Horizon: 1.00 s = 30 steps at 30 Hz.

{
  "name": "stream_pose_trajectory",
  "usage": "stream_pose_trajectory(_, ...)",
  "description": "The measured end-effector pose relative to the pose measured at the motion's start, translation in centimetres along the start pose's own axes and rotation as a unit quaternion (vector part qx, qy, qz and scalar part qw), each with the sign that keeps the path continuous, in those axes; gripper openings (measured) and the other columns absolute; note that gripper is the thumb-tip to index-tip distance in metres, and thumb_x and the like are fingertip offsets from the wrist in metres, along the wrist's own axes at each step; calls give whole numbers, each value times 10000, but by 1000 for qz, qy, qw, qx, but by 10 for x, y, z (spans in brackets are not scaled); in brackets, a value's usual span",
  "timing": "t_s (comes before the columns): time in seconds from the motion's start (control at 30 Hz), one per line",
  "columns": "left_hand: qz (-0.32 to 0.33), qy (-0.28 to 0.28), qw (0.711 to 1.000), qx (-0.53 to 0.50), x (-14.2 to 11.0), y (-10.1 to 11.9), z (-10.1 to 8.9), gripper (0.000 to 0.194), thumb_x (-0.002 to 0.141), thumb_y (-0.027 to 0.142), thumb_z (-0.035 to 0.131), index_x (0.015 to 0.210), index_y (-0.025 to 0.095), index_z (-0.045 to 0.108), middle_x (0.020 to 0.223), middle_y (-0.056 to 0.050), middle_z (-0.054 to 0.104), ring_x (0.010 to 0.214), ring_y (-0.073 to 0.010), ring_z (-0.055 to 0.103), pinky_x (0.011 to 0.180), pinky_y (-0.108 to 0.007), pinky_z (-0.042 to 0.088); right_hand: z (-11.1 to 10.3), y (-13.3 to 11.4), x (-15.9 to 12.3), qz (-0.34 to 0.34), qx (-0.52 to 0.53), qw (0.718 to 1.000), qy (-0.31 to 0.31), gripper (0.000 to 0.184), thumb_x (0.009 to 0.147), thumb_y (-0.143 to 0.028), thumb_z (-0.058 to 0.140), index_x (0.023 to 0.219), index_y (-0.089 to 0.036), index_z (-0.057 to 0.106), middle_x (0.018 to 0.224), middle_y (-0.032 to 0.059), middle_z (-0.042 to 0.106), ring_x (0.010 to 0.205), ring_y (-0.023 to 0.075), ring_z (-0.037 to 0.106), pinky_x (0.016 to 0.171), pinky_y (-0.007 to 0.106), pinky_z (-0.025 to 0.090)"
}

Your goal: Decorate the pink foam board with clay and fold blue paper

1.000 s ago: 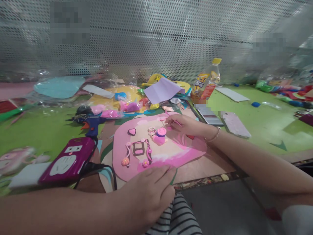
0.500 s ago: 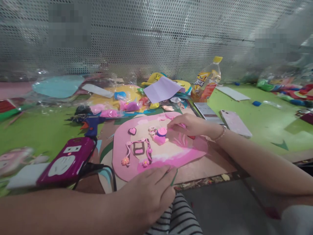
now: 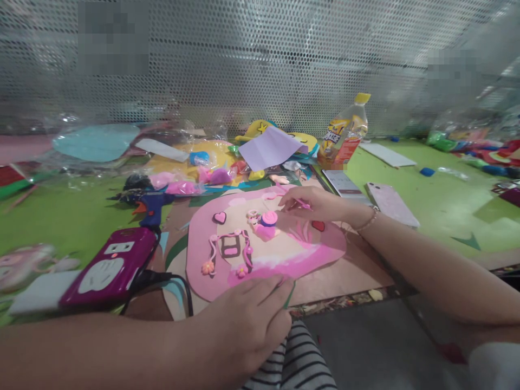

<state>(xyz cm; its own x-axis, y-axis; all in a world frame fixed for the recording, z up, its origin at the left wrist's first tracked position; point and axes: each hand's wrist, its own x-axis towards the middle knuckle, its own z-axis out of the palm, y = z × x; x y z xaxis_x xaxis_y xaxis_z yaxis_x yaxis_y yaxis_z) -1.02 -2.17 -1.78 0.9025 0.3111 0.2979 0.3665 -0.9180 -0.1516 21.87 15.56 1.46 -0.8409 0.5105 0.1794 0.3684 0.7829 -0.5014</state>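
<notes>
A pink craft board [image 3: 203, 254] lies in front of me, set with small clay shapes: a dark heart [image 3: 219, 218], a little pink figure with a swirl top [image 3: 267, 223], a small frame with flowers [image 3: 230, 247] and a red piece [image 3: 318, 225]. My left hand [image 3: 247, 319] rests on the board's near edge, fingers curled down and pressing it. My right hand [image 3: 314, 205] hovers over the far right part of the board, just right of the figure, fingers pinched on a thin pink stick [image 3: 299, 201].
A magenta device with a black cable [image 3: 108, 269] and a blue glue gun [image 3: 152, 208] lie to the left. A drink bottle [image 3: 344, 132], two phones [image 3: 390, 203], a folded lilac sheet [image 3: 270, 149] and clay in plastic bags sit behind. A perforated metal wall closes the back.
My right hand has shifted slightly right and lifted, uncovering the red piece on the board. My left hand has stayed on the near edge.
</notes>
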Motion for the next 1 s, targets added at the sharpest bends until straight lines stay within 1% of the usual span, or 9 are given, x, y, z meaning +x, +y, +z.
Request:
stream_pose_trajectory(0.07, 0, -11, 1000, 0, 0, 0, 0, 153, 847, 210, 535, 933, 89, 571, 1261, -207, 539, 1183, -288, 482, 978, -386, 413, 0, 0, 1, 18, 38, 998, 38, 190, 839, -249, 555, 997, -148, 585, 874, 62, 647, 761, 135, 605, 667, 256, 483)
stream_pose_trajectory(0.13, -2, -8, 1000, -5, 0, -1, 0, 159, 846, 214, 541, 936, 87, 570, 1263, -210, 538, 1174, -291, 489, 970, -386, 416, -1, -2, 1, 51, 90, 993, 53, 131, 856, -230, 521, 943, -153, 582, 853, 49, 640, 776, 133, 606, 695, 265, 488)
stream_pose_trajectory(0.27, 2, -3, 1000, -3, -1, -2, -1, 178, 840, 232, 555, 939, 86, 575, 1257, -204, 545, 1155, -286, 501, 966, -377, 411, 0, -12, 1, 87, 187, 977, 52, 114, 856, -207, 510, 861, -148, 607, 827, 30, 618, 766, 113, 597, 688, 243, 495)
stream_pose_trajectory(0.4, 9, -17, 1000, 8, 0, -1, -2, 191, 834, 233, 564, 947, 79, 578, 1251, -207, 546, 1181, -296, 481, 998, -400, 378, -1, -20, 0, 110, 244, 963, 42, 142, 861, -254, 535, 878, -143, 622, 860, 37, 631, 796, 122, 612, 693, 244, 508)
stream_pose_trajectory(0.6, 6, -9, 1000, 5, 1, -2, -4, 185, 825, 241, 583, 929, 89, 584, 1232, -192, 563, 1158, -281, 490, 993, -381, 375, -2, -22, 0, 50, 188, 981, 12, 162, 831, -280, 615, 906, -140, 654, 896, 47, 656, 807, 124, 607, 744, 257, 497)
stream_pose_trajectory(0.7, -1, -16, 1000, -9, 2, -2, -8, 210, 853, 273, 556, 944, 87, 595, 1212, -175, 581, 1169, -271, 489, 1028, -373, 350, 0, -22, 1, 48, 214, 976, 7, 160, 837, -280, 606, 894, -139, 655, 884, 42, 664, 758, 111, 619, 700, 239, 511)
stream_pose_trajectory(0.83, -65, -21, 995, -74, 3, -2, -13, 378, 888, 406, 506, 1069, 83, 583, 1231, -142, 583, 1176, -237, 496, 1047, -335, 342, 3, -24, 2, 59, 262, 963, 11, 144, 847, -240, 580, 881, -130, 666, 853, 34, 674, 726, 97, 638, 679, 217, 533)
stream_pose_trajectory(0.9, -79, -24, 992, -90, 3, -1, -14, 394, 880, 404, 516, 1096, 80, 576, 1248, -140, 574, 1178, -235, 498, 1045, -332, 344, 4, -25, 2, 51, 270, 961, 18, 138, 840, -232, 590, 879, -129, 673, 851, 33, 679, 724, 95, 644, 671, 208, 540)
stream_pose_trajectory(1.0, -69, -26, 994, -79, 3, -1, -14, 356, 891, 371, 502, 1076, 78, 583, 1244, -142, 576, 1175, -234, 500, 1051, -335, 335, 3, -25, 1, 38, 271, 961, 26, 142, 835, -239, 608, 904, -138, 678, 875, 35, 687, 675, 87, 649, 620, 192, 542)
